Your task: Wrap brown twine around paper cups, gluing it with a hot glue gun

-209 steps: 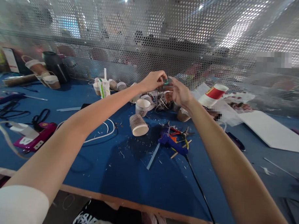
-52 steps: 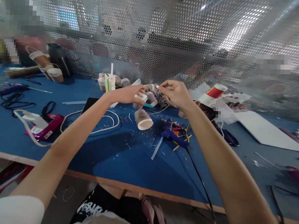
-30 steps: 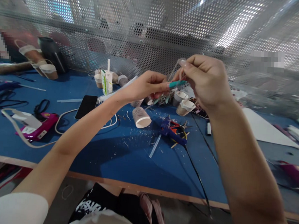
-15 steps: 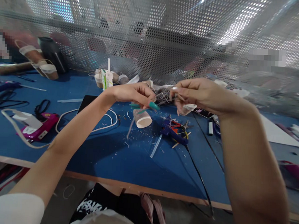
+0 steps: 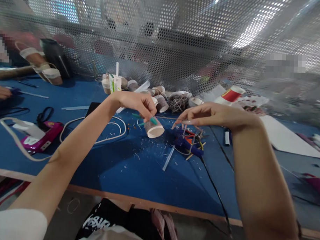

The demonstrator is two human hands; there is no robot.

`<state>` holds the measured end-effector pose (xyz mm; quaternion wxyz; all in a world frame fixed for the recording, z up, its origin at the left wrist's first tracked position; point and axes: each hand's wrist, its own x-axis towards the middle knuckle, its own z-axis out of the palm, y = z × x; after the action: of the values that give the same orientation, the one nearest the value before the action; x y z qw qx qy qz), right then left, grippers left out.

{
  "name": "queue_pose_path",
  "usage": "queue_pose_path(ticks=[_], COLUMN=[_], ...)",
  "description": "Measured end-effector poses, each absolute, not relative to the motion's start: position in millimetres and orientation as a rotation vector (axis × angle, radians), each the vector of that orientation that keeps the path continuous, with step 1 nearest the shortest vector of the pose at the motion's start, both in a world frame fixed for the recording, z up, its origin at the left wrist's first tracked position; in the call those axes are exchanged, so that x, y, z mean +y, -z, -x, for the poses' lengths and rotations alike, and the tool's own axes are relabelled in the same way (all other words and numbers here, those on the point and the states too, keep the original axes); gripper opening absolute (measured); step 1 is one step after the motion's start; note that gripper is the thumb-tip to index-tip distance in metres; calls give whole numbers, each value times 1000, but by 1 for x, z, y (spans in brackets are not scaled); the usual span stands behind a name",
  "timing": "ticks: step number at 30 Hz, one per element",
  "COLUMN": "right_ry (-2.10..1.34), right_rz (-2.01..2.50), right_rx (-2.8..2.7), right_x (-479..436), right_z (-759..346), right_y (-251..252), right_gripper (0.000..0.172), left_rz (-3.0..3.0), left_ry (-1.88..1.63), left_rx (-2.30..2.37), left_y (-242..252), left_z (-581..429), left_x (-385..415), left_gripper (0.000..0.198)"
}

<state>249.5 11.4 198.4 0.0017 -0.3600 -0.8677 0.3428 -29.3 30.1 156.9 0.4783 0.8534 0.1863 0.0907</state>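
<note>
My left hand (image 5: 144, 106) is closed in a pinch over a small paper cup (image 5: 155, 131) with a grey-brown wrapped side, its white opening facing me. Teal pieces show at the thumb tip and below the fingers; their kind is unclear. A thin strand of twine (image 5: 167, 117) runs from the left fingers to my right hand (image 5: 195, 117), which pinches it, and a loose length hangs below. Beneath the right hand lie a blue glue gun (image 5: 184, 143) with a clear glue stick and red- and yellow-handled pliers (image 5: 198, 142), partly covered.
Behind are a tangle of grey twine (image 5: 178, 102), several small wrapped cups and a red-and-white cup (image 5: 233, 95). A magenta power strip (image 5: 41, 137) and white cable lie left. Perforated metal (image 5: 162, 46) rises at the back. Another person's hand (image 5: 0, 92) shows far left.
My left hand has moved down and slightly left onto the paper cup. My right hand has lowered toward the glue gun, uncovering the red-and-white cup. The other person's hand has appeared.
</note>
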Motion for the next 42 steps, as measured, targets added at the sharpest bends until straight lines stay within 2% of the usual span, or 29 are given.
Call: queue_pose_path(ticks=[7, 11, 17, 23, 26, 28, 33, 38, 42], right_ry=[-977, -829, -901, -1025, -1036, -930, -302, 120, 274], right_rz=[1532, 1669, 1847, 1931, 1874, 1800, 1548, 1432, 1340], right_rx=[-2691, -2794, -2846, -2797, -2777, -2745, -2551, -2260, -2095], right_x=[21, 31, 38, 33, 30, 29, 35, 50, 63], right_z=[-233, -228, -223, -217, -217, -219, -227, -222, -218], right_y=[-171, -154, -137, -138, -147, -154, -163, -177, -193], right_gripper=[51, 46, 30, 27, 28, 25, 24, 22, 32], left_rz=[-2155, -2161, -2191, -2122, -2015, -1883, -1610, -1699, -1809], left_ry=[76, 122, 74, 6, -183, -420, -843, -903, -850], left_rx=[620, 670, 747, 633, 581, 565, 577, 701, 752], left_y=[-150, -139, -133, -131, -128, -128, -136, -143, -145], left_z=[19, 13, 4, 4, 6, 8, 14, 19, 21], left_x=[34, 37, 34, 37, 40, 42, 40, 37, 35], left_gripper=[18, 17, 22, 29, 25, 23, 26, 24, 28])
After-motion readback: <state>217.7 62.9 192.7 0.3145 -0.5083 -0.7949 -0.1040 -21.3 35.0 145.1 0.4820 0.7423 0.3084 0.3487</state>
